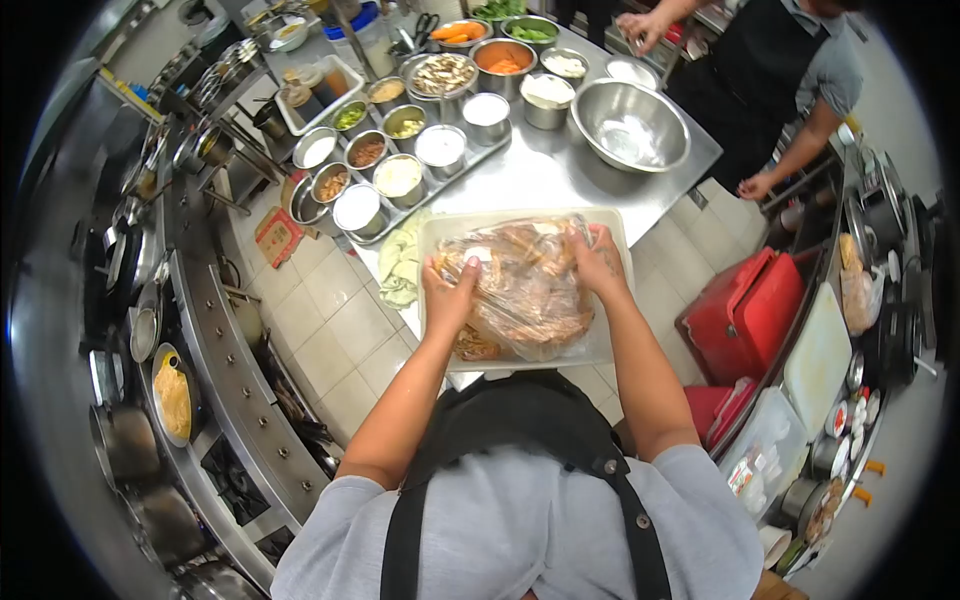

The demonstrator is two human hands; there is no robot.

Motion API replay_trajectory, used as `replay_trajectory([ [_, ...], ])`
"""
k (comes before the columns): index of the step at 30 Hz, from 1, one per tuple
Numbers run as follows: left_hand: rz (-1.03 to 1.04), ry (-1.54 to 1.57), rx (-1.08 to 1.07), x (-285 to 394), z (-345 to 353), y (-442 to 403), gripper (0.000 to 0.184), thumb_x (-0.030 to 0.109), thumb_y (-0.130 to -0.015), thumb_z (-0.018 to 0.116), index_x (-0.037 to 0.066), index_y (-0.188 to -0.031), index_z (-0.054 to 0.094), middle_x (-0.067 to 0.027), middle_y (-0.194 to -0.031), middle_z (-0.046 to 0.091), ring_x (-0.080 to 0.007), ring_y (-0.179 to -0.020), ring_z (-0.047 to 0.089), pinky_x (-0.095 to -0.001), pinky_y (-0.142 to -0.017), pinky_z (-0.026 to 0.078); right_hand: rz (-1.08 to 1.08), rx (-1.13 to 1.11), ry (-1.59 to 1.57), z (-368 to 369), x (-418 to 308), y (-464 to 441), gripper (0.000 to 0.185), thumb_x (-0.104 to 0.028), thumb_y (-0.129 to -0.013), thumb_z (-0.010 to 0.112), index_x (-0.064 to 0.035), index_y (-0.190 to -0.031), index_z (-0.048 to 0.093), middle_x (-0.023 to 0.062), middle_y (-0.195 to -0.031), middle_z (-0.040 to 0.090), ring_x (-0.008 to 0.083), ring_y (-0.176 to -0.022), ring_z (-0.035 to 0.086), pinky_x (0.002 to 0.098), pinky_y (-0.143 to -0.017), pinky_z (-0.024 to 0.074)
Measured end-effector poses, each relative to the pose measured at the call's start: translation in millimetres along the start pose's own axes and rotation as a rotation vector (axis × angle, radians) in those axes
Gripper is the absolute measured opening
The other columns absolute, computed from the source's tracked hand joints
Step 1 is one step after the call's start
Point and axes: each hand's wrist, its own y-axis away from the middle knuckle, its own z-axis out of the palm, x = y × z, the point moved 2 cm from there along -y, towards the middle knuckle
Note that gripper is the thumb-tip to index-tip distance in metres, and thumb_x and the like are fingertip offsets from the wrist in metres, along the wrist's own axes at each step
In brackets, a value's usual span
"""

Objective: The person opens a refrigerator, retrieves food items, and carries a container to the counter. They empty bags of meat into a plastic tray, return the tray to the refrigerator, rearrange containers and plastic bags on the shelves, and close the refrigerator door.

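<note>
A clear plastic bag (535,290) packed with brown pieces of food, which look like meat, is in or just above a pale rectangular tub (624,240). My left hand (452,290) grips the bag's left side, thumb on top and fingers mostly hidden. On the opposite side, my right hand (598,262) clasps the bag, its fingers partly hidden by the plastic. More brown food (475,346) shows in the tub's lower left corner. A light green cloth (400,262) lies against the tub's left side.
Several metal containers of ingredients, including a mushroom bowl (443,74), crowd the steel table (545,185). A large steel bowl (632,125) sits near its right corner. Another person (755,100) stands at the far right. A red cooler (745,310) is right; a stove (235,400) left.
</note>
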Motion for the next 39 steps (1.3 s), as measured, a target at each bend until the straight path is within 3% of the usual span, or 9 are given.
replay_trajectory([
  [6, -0.506, 0.704, -0.279, -2, 3, -37, 0.083, 0.065, -0.085, 0.052, -0.001, -0.135, 0.041, -0.0183, -0.131, 0.051, -0.03, -0.118, 0.051, -0.0474, -0.096, 0.043, -0.031, 0.055, -0.4, 31, -6, -15, 0.038, -0.031, -0.097, 0.045, 0.0042, -0.101, 0.059, 0.0131, -0.09, 0.065, 0.0243, -0.083, 0.06, 0.0359, -0.079, 0.0451],
  [12, -0.318, 1.203, -0.527, 25, 1, -19, 0.07, 0.059, -0.088, 0.053, 0.002, -0.128, 0.049, -0.0159, -0.118, 0.059, -0.0252, -0.102, 0.061, -0.0433, -0.086, 0.051, -0.242, -0.152, -0.827, 19, -71, 26, 0.031, -0.026, -0.096, 0.05, 0.0013, -0.087, 0.06, 0.0037, -0.074, 0.059, 0.0105, -0.07, 0.05, 0.0258, -0.065, 0.0421],
  [19, 0.169, 0.552, -0.063, 24, -10, -1, 0.047, 0.036, -0.088, 0.058, -0.001, -0.116, 0.052, -0.0099, -0.1, 0.059, -0.0167, -0.088, 0.059, -0.0319, -0.078, 0.051, -0.518, -0.137, -0.426, -27, -135, 90, 0.033, -0.02, -0.097, 0.05, -0.0059, -0.067, 0.047, -0.0056, -0.065, 0.042, 0.0061, -0.061, 0.036, 0.0252, -0.054, 0.0338],
  [22, 0.165, 0.804, -0.228, 30, -19, 7, 0.038, 0.033, -0.09, 0.056, 0.0, -0.108, 0.056, -0.0091, -0.098, 0.061, -0.0156, -0.086, 0.06, -0.0301, -0.078, 0.05, -0.445, -0.137, -0.564, -43, -126, 85, 0.033, -0.018, -0.096, 0.051, -0.0066, -0.065, 0.045, -0.0059, -0.065, 0.043, 0.006, -0.06, 0.037, 0.025, -0.055, 0.0347],
  [25, -0.143, 0.888, -0.367, -21, -23, -28, 0.038, 0.037, -0.093, 0.052, 0.0, -0.097, 0.06, -0.0105, -0.092, 0.062, -0.0173, -0.084, 0.062, -0.0295, -0.072, 0.052, -0.352, -0.148, -0.991, -36, -67, 48, 0.03, -0.015, -0.093, 0.053, -0.0079, -0.065, 0.046, -0.0065, -0.066, 0.045, 0.0055, -0.06, 0.04, 0.0246, -0.055, 0.0359],
  [28, -0.47, 0.92, -0.615, -52, 1, -56, 0.044, 0.039, -0.093, 0.052, 0.0, -0.112, 0.056, -0.0144, -0.096, 0.063, -0.0217, -0.089, 0.064, -0.0354, -0.08, 0.054, -0.229, 0.018, -0.986, -13, -39, 21, 0.034, -0.013, -0.091, 0.056, -0.0106, -0.06, 0.043, -0.0091, -0.062, 0.041, 0.002, -0.058, 0.032, 0.0227, -0.052, 0.0277],
  [31, -0.303, 0.611, -0.595, 2, 4, -40, 0.03, 0.021, -0.085, 0.065, -0.001, -0.105, 0.06, -0.0152, -0.101, 0.064, -0.0195, -0.086, 0.064, -0.0305, -0.074, 0.054, -0.207, 0.003, -0.995, -9, -60, 14, 0.036, -0.014, -0.089, 0.059, -0.0109, -0.057, 0.042, -0.0093, -0.06, 0.038, 0.0025, -0.055, 0.031, 0.0231, -0.05, 0.0257],
  [34, -0.201, 0.419, -0.707, 18, 5, -39, 0.065, 0.009, -0.073, 0.076, 0.0, -0.131, 0.048, -0.0143, -0.113, 0.06, -0.0204, -0.095, 0.063, -0.0305, -0.083, 0.052, -0.309, -0.085, -0.872, -15, -101, 33, 0.041, -0.012, -0.086, 0.063, -0.0109, -0.053, 0.039, -0.0086, -0.054, 0.036, 0.0032, -0.051, 0.03, 0.0265, -0.045, 0.0245],
  [39, 0.053, 0.231, -0.926, 30, 5, -38, 0.074, 0.013, -0.066, 0.082, 0.001, -0.131, 0.048, -0.0073, -0.118, 0.059, -0.0176, -0.105, 0.057, -0.0298, -0.091, 0.045, -0.667, -0.204, -0.665, -32, -147, 72, 0.046, -0.004, -0.085, 0.062, -0.0084, -0.05, 0.033, -0.0037, -0.049, 0.035, 0.0057, -0.048, 0.028, 0.0266, -0.043, 0.0243],
])
